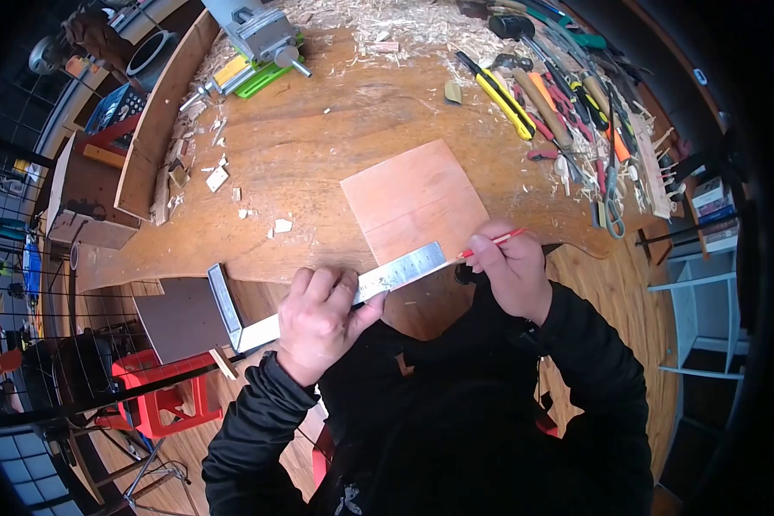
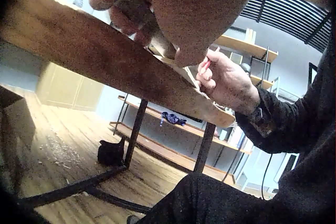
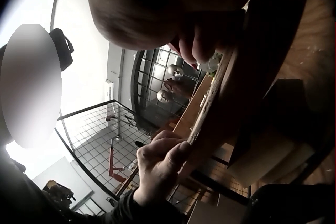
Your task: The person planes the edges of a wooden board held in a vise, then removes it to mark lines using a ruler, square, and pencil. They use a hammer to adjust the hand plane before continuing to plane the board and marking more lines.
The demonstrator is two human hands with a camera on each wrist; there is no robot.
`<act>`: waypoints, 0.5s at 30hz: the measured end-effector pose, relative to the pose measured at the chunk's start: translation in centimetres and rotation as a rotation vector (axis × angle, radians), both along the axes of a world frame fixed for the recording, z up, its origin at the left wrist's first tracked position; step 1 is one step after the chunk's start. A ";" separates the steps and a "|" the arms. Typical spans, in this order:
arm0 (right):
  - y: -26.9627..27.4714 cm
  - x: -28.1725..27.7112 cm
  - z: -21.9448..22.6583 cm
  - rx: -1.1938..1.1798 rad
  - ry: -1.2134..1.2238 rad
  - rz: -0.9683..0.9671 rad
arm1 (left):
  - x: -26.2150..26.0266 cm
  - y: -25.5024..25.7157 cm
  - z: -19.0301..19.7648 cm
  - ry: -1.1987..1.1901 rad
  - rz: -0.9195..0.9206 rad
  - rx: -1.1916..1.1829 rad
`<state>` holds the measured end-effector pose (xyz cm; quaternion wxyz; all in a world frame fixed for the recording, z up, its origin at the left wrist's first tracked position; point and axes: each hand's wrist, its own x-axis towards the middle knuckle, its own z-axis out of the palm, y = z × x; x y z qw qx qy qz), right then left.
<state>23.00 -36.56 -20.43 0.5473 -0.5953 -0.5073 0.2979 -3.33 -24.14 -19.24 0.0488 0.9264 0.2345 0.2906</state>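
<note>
A thin square wooden board (image 1: 417,193) lies at the front edge of the workbench, with a faint line drawn across it. Over its near edge lies the blade of a metal try square (image 1: 404,268), its stock angled off at the far left end. My left hand (image 1: 318,318) grips the blade near its middle, thumb on the near side and fingers over the top. A red pencil (image 1: 494,242) is pinched between the thumb and fingers of my right hand (image 1: 512,271), its tip beside the blade's right end. The left wrist view also shows the pencil (image 2: 205,67).
Hand tools, including a yellow cutter (image 1: 506,103) and scissors (image 1: 612,206), crowd the bench's right side. A vise (image 1: 271,39) stands at the back left. Wood shavings (image 1: 387,34) cover the far end. A red stool (image 1: 168,391) is at the lower left.
</note>
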 end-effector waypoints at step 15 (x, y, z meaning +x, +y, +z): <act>1.0 -0.4 0.1 0.167 -0.350 0.013 | 0.0 0.0 0.1 0.019 -0.002 0.001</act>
